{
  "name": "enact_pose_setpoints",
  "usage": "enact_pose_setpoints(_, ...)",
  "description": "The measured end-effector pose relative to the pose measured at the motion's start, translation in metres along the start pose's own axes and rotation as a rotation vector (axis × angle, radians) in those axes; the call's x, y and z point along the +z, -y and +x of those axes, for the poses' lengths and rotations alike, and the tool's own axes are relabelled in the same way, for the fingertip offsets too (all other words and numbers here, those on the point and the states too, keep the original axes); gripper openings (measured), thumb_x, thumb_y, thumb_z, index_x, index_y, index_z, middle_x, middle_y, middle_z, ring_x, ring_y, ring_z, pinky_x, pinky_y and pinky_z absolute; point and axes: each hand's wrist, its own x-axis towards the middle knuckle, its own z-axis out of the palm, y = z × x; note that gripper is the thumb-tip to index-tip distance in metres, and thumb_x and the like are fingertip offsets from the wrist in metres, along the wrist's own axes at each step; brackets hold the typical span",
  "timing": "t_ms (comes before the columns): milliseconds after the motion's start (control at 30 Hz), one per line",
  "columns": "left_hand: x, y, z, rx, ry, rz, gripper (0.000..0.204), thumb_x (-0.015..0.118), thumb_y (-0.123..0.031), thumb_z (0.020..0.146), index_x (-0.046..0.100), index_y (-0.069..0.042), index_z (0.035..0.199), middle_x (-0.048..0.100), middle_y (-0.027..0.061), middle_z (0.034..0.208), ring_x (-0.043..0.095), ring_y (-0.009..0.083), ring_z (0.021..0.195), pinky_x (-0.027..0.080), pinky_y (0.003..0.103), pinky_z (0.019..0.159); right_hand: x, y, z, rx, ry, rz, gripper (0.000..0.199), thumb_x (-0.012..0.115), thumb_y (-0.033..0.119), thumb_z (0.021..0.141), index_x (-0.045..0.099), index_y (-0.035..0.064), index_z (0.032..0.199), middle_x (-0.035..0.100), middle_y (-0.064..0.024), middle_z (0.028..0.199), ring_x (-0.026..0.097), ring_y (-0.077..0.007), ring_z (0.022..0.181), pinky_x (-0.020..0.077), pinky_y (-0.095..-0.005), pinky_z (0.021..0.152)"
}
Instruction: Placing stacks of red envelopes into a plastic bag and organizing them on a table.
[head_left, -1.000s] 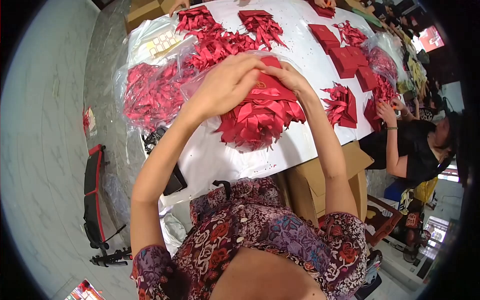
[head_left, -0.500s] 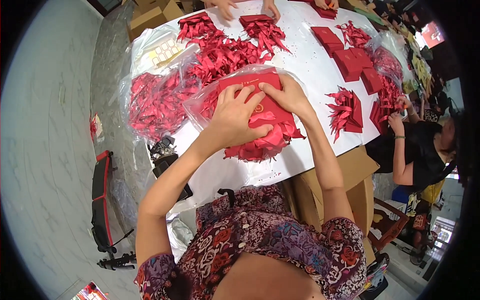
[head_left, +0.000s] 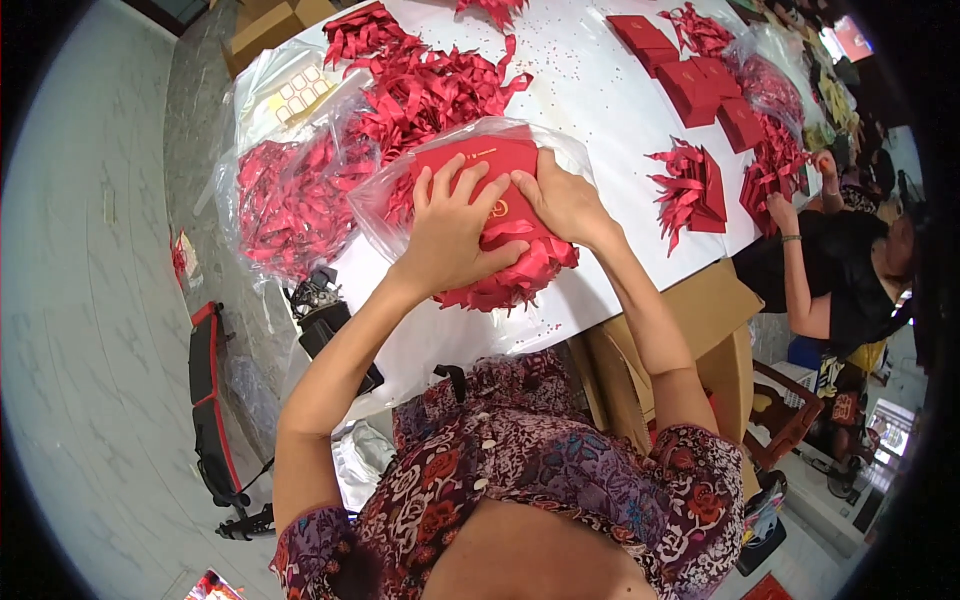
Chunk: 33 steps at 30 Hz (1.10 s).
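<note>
A stack of flat red pouches with gold marks lies at the middle of the near table, its red ribbons bunched toward me. A clear plastic bag surrounds its far and left sides. My left hand rests on top of the stack with fingers spread, its thumb over the ribbons. My right hand grips the right edge, thumb on top and the other fingers mostly hidden along the side.
A bag of red ribboned pieces sits on the left, beside a loose ribbon pile. More red pouches lie on the right of the white table. An open cardboard box stands near my right arm; a co-worker handles ribbons beyond.
My view has shifted, so the table and stack appear slightly farther left and higher. My left fingers are spread a little wider. The hands across the table have left the picture.
</note>
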Motion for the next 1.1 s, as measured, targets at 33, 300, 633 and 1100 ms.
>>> enact_pose_setpoints(33, 0.002, 0.001, 0.0, 0.0, 0.009, -0.004, 0.077, 0.069, -0.057, 0.075, 0.055, -0.007, 0.132, 0.049, 0.019, 0.134, 0.037, 0.0419, 0.13, 0.021, 0.065, 0.108, 0.004, -0.002, 0.0, 0.002, -0.006, -0.004, 0.062, 0.039, 0.048, 0.1, 0.039, -0.0087, 0.124, 0.063, -0.0327, 0.105, 0.062, -0.0462, 0.097, 0.0481, -0.0516, 0.084)
enact_pose_setpoints(300, 0.006, -0.002, 0.001, 0.049, -0.063, 0.055, 0.075, 0.069, -0.055, 0.075, 0.055, -0.007, 0.131, 0.049, 0.0198, 0.133, 0.037, 0.0421, 0.13, 0.022, 0.064, 0.107, 0.004, -0.02, -0.008, -0.005, -0.014, 0.176, 0.067, 0.036, 0.051, 0.1, 0.039, -0.0079, 0.13, 0.063, -0.0327, 0.108, 0.061, -0.0449, 0.103, 0.0473, -0.0475, 0.088)
enact_pose_setpoints(633, 0.002, 0.001, 0.0, 0.014, 0.017, 0.079, 0.076, 0.066, -0.056, 0.078, 0.052, -0.007, 0.135, 0.045, 0.0191, 0.138, 0.032, 0.0406, 0.134, 0.018, 0.062, 0.11, 0.027, -0.071, -0.08, -0.289, -0.096, 0.119, 0.019, 0.056, 0.004, 0.081, 0.055, -0.0002, 0.099, 0.061, -0.0217, 0.084, 0.059, -0.0408, 0.083, 0.0455, -0.0468, 0.078)
enact_pose_setpoints(1100, 0.005, 0.004, -0.002, -0.022, 0.058, 0.081, 0.08, 0.061, -0.063, 0.079, 0.049, -0.01, 0.138, 0.042, 0.0175, 0.141, 0.029, 0.0399, 0.136, 0.017, 0.059, 0.111, 0.118, -0.016, -0.136, -0.874, -0.173, 0.053, 0.011, 0.069, 0.012, 0.078, 0.06, 0.0053, 0.076, 0.059, -0.0087, 0.079, 0.059, -0.0275, 0.079, 0.0427, -0.0417, 0.079)
